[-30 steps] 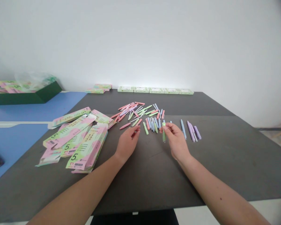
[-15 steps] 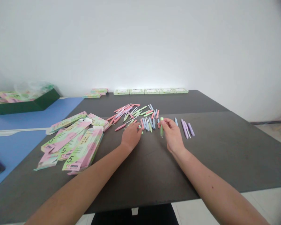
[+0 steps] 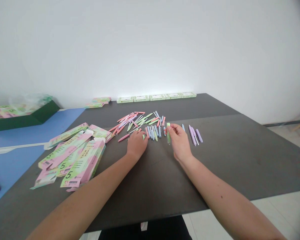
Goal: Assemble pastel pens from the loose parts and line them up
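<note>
My right hand [image 3: 179,140] is closed on a green pen [image 3: 168,134], held upright above the dark table [image 3: 150,176]. My left hand [image 3: 137,143] has its fingers curled at the near edge of the pen pile, with a bit of green at the fingertips; what it grips is too small to tell. Pink, green and purple pens [image 3: 130,120] lie in a loose heap beyond my left hand. Between my hands is a group of blue, pink and green pens [image 3: 155,132]. Several purple pens [image 3: 193,136] lie to the right of my right hand.
Opened pink and green cartons [image 3: 77,163] are piled at the left. Green-white boxes [image 3: 157,97] line the table's back edge, with more cartons [image 3: 97,102] to their left. A dark green bin [image 3: 37,116] holds packaging on the blue surface [image 3: 20,140].
The view has shifted slightly, so everything appears a little further left. My left fingers have curled in more, while my right hand still holds the green pen.
</note>
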Action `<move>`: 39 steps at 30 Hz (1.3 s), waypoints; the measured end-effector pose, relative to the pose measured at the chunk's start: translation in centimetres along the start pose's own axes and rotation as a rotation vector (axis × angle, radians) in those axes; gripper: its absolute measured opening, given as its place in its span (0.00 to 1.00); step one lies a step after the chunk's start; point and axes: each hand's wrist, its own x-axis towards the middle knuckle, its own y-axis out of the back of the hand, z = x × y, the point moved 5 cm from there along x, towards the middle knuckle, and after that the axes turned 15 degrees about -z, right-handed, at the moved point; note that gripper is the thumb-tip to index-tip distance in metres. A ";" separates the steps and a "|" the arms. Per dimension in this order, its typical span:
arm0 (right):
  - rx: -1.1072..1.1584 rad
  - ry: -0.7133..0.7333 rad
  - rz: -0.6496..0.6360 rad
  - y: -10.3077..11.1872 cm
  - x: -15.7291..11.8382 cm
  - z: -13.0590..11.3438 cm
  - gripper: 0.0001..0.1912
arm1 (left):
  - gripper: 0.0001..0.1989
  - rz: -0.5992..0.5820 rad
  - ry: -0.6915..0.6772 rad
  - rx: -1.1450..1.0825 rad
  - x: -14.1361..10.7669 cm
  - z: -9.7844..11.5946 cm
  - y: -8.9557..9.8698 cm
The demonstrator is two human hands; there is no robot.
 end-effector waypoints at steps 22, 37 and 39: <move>0.012 0.025 -0.013 -0.1 0.2 -0.5 0.09 | 0.17 -0.282 0.047 0.067 5.9 -0.7 -1.2; -0.029 0.008 -0.009 0.2 0.2 -0.1 0.09 | 0.20 -0.383 0.174 0.156 4.3 1.3 -1.2; -0.030 0.011 -0.013 0.1 0.2 -0.2 0.09 | 0.22 -0.393 0.186 0.162 4.2 1.2 -1.1</move>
